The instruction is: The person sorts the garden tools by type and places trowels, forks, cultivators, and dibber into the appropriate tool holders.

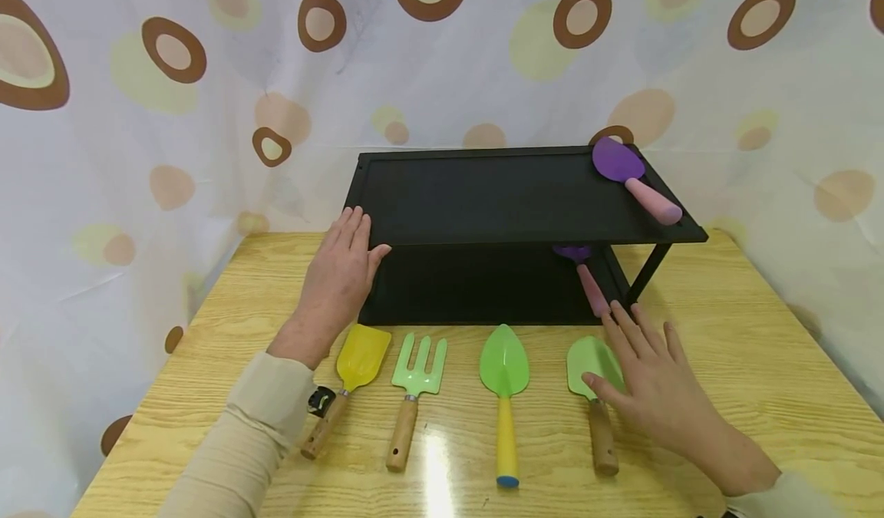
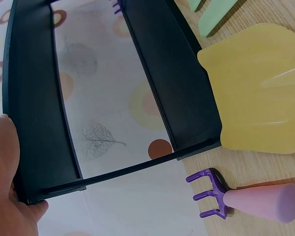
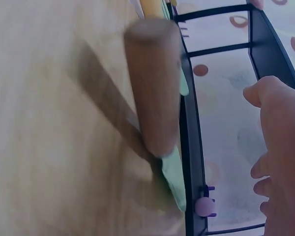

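My left hand [image 1: 343, 261] rests with straight fingers on the left front corner of the black two-tier shelf [image 1: 476, 196]. Spread and relaxed, my right hand [image 1: 652, 384] is over the light green trowel [image 1: 603, 437] with a wooden handle, overlapping its blade in the head view. Its fingertips come near a pink-handled purple rake [image 1: 592, 289] on the lower tier. A pink-handled purple trowel [image 1: 651, 198] lies on the right of the upper tier. In the left wrist view another purple rake [image 2: 255, 200] lies on the table beside the shelf.
In front of the shelf lie a yellow scoop [image 1: 361, 357], a green fork [image 1: 407, 422] with a wooden handle, and a green trowel [image 1: 506, 372] with a yellow handle. A patterned curtain [image 1: 442, 80] hangs behind the wooden table [image 1: 746, 334].
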### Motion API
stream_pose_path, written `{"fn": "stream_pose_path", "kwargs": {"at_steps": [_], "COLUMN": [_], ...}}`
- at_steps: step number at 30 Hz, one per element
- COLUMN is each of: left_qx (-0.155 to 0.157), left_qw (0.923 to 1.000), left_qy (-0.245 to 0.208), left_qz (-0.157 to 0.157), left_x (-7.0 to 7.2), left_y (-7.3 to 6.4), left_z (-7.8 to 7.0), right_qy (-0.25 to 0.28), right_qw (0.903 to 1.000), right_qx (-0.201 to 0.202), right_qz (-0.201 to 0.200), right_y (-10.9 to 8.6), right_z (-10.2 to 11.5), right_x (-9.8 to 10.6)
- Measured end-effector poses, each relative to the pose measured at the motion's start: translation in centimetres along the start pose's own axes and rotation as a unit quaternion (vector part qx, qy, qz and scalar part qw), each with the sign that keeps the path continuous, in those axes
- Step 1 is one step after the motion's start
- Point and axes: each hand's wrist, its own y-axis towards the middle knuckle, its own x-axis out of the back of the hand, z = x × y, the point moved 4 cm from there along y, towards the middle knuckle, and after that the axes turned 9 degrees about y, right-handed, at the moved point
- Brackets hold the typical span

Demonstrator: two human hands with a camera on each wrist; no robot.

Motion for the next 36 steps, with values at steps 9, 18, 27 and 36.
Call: {"fn": "stream_pose_path", "kwargs": {"at_steps": [9, 18, 27, 36], "left_qx": [-0.001, 0.005, 0.0, 0.0], "left_qw": [1.0, 0.9998, 0.9998, 0.9999], "left_qy": [-0.007, -0.017, -0.012, -0.009], "left_qz": [-0.006, -0.002, -0.014, -0.012], "left_x": [-0.1, -0.1, -0.1, -0.1], "left_y": [0.0, 0.0, 0.0, 0.0], "left_z": [0.0, 0.0, 0.0, 0.0], "right_qy": [0.006, 0.019, 0.035, 0.044], "right_qw": [0.9999, 0.9997, 0.9967, 0.9971], "right_qx": [0.009, -0.014, -0.043, -0.03], "right_qz": [-0.013, 0.009, 0.059, 0.055], "right_y": [-2.0, -3.7, -4.7, -5.5], "right_z": [1.3, 2.3, 3.2, 3.6], "right_x": [-0.7, -1.6, -2.9, -4.6]}}
